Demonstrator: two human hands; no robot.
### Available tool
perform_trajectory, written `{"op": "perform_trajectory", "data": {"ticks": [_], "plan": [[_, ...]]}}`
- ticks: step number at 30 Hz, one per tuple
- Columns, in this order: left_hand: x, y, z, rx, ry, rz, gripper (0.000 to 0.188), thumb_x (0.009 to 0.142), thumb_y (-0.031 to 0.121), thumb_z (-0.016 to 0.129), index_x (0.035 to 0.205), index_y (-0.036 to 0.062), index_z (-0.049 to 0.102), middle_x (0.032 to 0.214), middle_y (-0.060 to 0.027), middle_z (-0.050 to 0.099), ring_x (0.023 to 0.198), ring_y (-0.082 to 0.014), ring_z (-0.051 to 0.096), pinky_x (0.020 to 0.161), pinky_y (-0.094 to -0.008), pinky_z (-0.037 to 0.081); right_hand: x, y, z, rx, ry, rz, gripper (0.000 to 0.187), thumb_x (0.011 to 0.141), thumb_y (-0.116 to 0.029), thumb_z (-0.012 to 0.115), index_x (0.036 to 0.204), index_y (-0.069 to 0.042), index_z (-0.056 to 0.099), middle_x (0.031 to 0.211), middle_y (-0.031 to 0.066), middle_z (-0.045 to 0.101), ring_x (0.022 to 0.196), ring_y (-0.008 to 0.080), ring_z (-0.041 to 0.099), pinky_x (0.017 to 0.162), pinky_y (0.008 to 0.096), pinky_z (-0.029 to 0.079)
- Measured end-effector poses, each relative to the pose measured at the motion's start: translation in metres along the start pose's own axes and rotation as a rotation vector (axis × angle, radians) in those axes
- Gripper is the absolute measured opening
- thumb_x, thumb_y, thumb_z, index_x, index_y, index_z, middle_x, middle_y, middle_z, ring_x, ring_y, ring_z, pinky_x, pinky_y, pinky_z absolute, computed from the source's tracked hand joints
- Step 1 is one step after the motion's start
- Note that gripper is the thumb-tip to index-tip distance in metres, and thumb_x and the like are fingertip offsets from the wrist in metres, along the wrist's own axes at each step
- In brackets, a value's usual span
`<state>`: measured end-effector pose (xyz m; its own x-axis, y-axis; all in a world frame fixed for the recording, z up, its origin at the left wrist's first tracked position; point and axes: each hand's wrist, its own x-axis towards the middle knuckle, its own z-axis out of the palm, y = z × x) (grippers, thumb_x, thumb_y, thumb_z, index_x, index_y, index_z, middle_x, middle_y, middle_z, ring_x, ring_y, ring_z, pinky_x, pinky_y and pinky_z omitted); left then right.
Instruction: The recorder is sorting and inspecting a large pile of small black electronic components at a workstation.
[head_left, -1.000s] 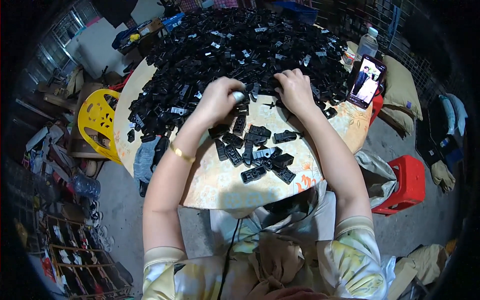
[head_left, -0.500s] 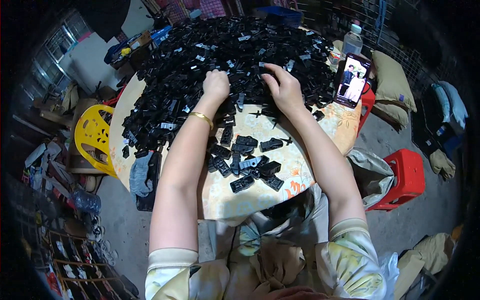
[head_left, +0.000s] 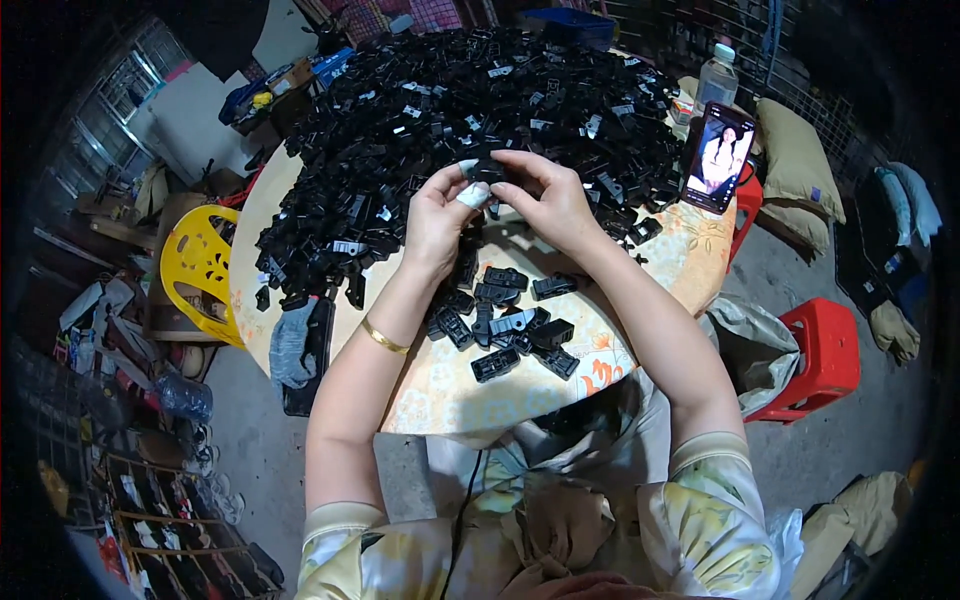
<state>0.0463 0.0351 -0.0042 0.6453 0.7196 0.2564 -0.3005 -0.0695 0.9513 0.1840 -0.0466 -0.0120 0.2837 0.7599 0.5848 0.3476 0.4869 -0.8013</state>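
While a small black part (head_left: 487, 172) is pinched in fingertips of left hand (head_left: 436, 228) and right hand (head_left: 558, 213), at near edge of big black pile (head_left: 455, 110), loose black pieces (head_left: 500, 363) lie closer in on round table (head_left: 430, 408), phone (head_left: 718, 158) tilted up at right.

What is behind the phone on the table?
A clear bottle stands behind the phone, its upper part visible; the phone covers its base and anything else directly behind.
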Motion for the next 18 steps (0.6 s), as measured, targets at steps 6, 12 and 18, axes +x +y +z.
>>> {"op": "perform_trajectory", "data": {"ticks": [6, 12, 18], "plan": [[-0.011, 0.003, 0.017, -0.127, 0.088, -0.040, 0.039, 0.084, 0.004, 0.059, 0.120, -0.0032, 0.046, 0.099, -0.0035, 0.059, 0.077, -0.0042, 0.055, 0.064, -0.0153, 0.045, -0.003, -0.004, 0.003, -0.424, 0.125, -0.355, 0.034, 0.071, -0.002, 0.064, 0.105, -0.004, 0.062, 0.095, 0.0138, 0.063, 0.083, 0.0250, 0.063, 0.072, 0.0298, 0.050], [-0.017, 0.010, 0.018, -0.244, 0.154, -0.045, 0.042, 0.082, 0.000, 0.060, 0.121, -0.0025, 0.045, 0.095, -0.0033, 0.059, 0.077, -0.0065, 0.057, 0.065, -0.0175, 0.047, -0.009, -0.011, 0.018, -0.590, 0.191, -0.555, 0.039, 0.066, -0.002, 0.066, 0.104, -0.005, 0.060, 0.096, 0.0108, 0.064, 0.088, 0.0263, 0.062, 0.075, 0.0333, 0.051], [-0.018, 0.014, 0.011, -0.292, 0.074, -0.074, 0.038, 0.084, 0.001, 0.056, 0.120, -0.0026, 0.045, 0.099, -0.0062, 0.059, 0.084, -0.0109, 0.059, 0.073, -0.0227, 0.051, -0.006, -0.010, 0.016, -0.629, 0.191, -0.693, 0.044, 0.068, -0.005, 0.067, 0.111, -0.004, 0.056, 0.101, 0.0119, 0.063, 0.092, 0.0278, 0.061, 0.080, 0.0341, 0.051]]}}
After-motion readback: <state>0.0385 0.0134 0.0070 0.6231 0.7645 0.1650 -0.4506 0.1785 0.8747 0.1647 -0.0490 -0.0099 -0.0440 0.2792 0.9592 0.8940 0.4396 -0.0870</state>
